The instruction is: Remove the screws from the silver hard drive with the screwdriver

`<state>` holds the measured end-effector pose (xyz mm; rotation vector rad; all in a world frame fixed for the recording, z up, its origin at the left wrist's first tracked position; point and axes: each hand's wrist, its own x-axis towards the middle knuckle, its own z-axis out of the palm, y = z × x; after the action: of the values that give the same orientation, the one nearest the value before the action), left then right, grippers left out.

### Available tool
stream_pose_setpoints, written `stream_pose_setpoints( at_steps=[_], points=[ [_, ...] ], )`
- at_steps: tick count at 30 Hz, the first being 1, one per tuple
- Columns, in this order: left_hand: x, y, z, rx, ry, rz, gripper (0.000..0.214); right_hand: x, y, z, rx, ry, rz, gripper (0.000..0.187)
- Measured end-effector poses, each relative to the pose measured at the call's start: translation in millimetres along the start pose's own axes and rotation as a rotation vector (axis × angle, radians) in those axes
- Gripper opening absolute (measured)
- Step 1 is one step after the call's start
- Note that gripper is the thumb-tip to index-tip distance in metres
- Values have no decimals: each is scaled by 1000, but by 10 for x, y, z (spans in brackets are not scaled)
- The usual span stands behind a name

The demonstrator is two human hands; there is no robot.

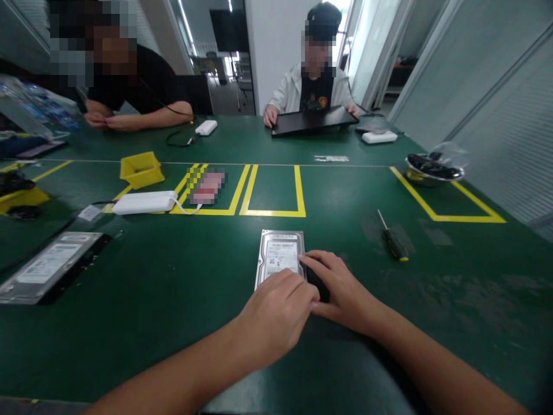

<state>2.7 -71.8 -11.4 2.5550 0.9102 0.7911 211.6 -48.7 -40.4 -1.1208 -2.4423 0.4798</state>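
A silver hard drive (283, 253) with a white label lies on the green table in front of me, its near end hidden by my hands. My left hand (280, 308) is over that near end with its fingers curled closed; whatever they pinch is hidden. My right hand (341, 288) curves around the drive's right side, and a fingertip touches its right edge. Its thumb meets the left fingertips. A dark patch shows between the right thumb and fingers; I cannot tell whether it is an object or shadow.
A screwdriver (393, 242) lies to the right. Far left is a larger drive-like unit (52, 265). Beyond are a white power bank (144, 202), a yellow bin (141, 170), yellow tape outlines and a metal bowl (434, 173). Two people sit opposite; one holds a dark panel (315, 121).
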Motion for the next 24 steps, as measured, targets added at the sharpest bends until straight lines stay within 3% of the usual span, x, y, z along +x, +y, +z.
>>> stream_pose_setpoints(
  at_steps=[3,9,18,24],
  points=[
    [54,101,-65,-2,-69,-96,12,4,3,-1,-5,2,-10,75],
    [149,221,-149,41,-132,-155,13,7,-7,-15,-14,-3,-26,75],
    [44,30,36,80,-141,-165,14,21,-16,-8,-39,-15,-10,74],
    [-19,-40,50,76,-125,-147,12,10,-34,-27,-45,-15,-3,71]
  ],
)
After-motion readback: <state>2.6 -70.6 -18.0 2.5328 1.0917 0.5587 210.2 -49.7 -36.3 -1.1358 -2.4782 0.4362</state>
